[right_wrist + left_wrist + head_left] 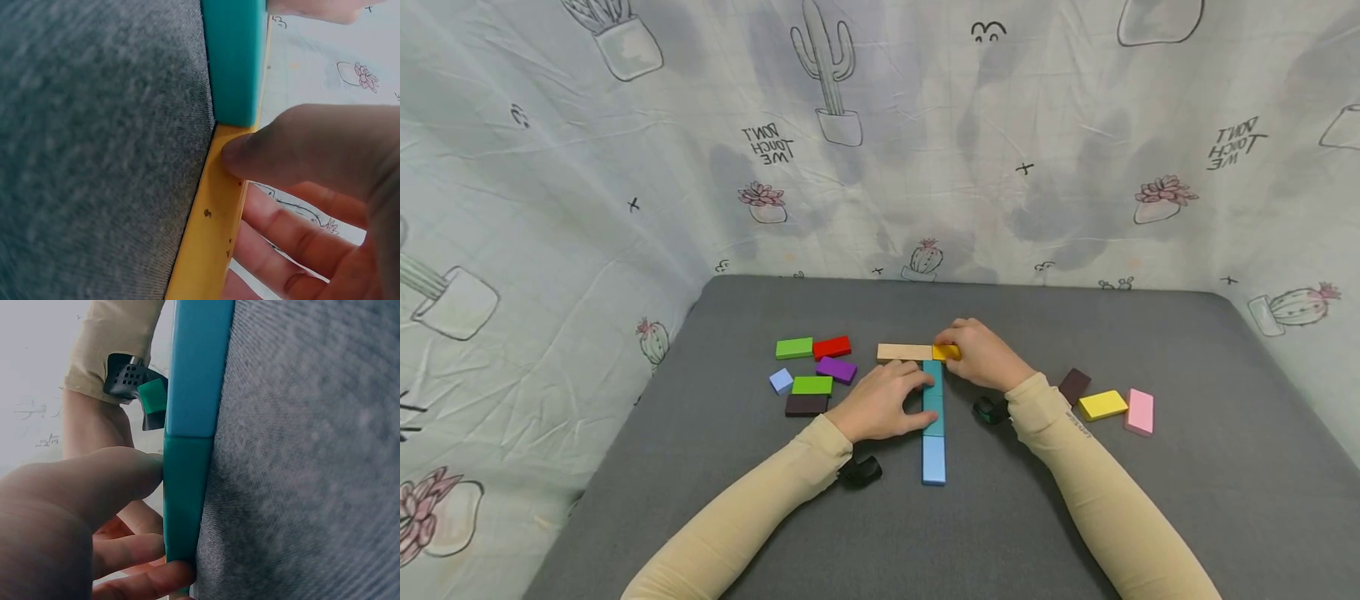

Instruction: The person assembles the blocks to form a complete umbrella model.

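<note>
On the grey table (1015, 525), the right hand (983, 356) pinches the orange block (944, 352), thumb on its near side, fingers on the far one. This block lies just beside the beige block (904, 352). The left hand (886, 400), thumb and fingers spread, touches the teal blocks (933, 405).
</note>
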`<control>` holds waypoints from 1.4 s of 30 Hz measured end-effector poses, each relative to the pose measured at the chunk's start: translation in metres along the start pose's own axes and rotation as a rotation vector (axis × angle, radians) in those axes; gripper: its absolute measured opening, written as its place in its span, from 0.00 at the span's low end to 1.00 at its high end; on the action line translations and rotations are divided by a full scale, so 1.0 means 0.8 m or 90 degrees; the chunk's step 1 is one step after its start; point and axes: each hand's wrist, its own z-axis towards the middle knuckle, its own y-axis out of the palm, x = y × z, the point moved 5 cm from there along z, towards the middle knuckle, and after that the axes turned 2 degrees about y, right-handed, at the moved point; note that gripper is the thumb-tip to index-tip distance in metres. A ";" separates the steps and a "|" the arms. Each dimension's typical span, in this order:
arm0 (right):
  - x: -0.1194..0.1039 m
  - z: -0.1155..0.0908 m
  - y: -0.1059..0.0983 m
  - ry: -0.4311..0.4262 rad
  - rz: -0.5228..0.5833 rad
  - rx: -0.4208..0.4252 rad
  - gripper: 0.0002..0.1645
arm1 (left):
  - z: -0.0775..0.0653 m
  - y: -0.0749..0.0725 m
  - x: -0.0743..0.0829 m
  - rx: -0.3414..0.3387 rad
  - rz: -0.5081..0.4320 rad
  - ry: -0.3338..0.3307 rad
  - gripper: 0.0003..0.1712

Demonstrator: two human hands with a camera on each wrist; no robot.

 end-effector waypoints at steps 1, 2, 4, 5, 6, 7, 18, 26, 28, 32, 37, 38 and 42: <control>0.000 0.000 0.000 -0.001 0.000 0.000 0.17 | 0.000 0.000 0.000 0.000 0.000 0.000 0.27; 0.000 0.000 0.001 -0.002 0.000 -0.001 0.17 | 0.000 -0.001 0.000 -0.001 0.001 -0.002 0.27; -0.001 0.001 0.001 -0.004 0.002 -0.002 0.17 | 0.000 -0.001 0.000 -0.004 0.002 -0.007 0.27; -0.001 0.001 0.002 -0.005 0.003 -0.003 0.17 | 0.000 -0.001 -0.001 -0.007 0.002 -0.010 0.27; -0.001 0.002 0.002 -0.006 0.005 -0.004 0.17 | 0.000 -0.001 -0.001 -0.009 0.003 -0.013 0.27; -0.001 0.002 0.002 -0.007 0.007 -0.005 0.17 | 0.000 -0.001 -0.001 -0.014 0.005 -0.017 0.28; -0.002 0.002 0.001 -0.029 0.041 0.010 0.16 | 0.002 0.001 -0.003 -0.016 0.002 -0.018 0.27; -0.003 0.005 0.006 -0.029 0.047 -0.001 0.18 | 0.003 0.002 -0.004 -0.014 0.004 -0.015 0.28; -0.002 0.005 0.007 -0.027 0.045 -0.005 0.18 | 0.003 0.002 -0.004 -0.015 0.004 -0.016 0.28; -0.002 0.004 0.008 -0.028 0.040 -0.005 0.18 | 0.003 0.003 -0.004 -0.020 0.005 -0.019 0.28; -0.002 0.003 0.008 -0.029 0.042 -0.005 0.18 | 0.003 0.003 -0.004 -0.017 0.004 -0.017 0.28; -0.002 0.003 0.008 -0.029 0.042 -0.005 0.18 | 0.004 0.003 -0.004 -0.015 0.004 -0.016 0.28; -0.002 0.003 0.008 -0.028 0.044 -0.006 0.18 | 0.004 0.004 -0.004 -0.011 0.003 -0.013 0.28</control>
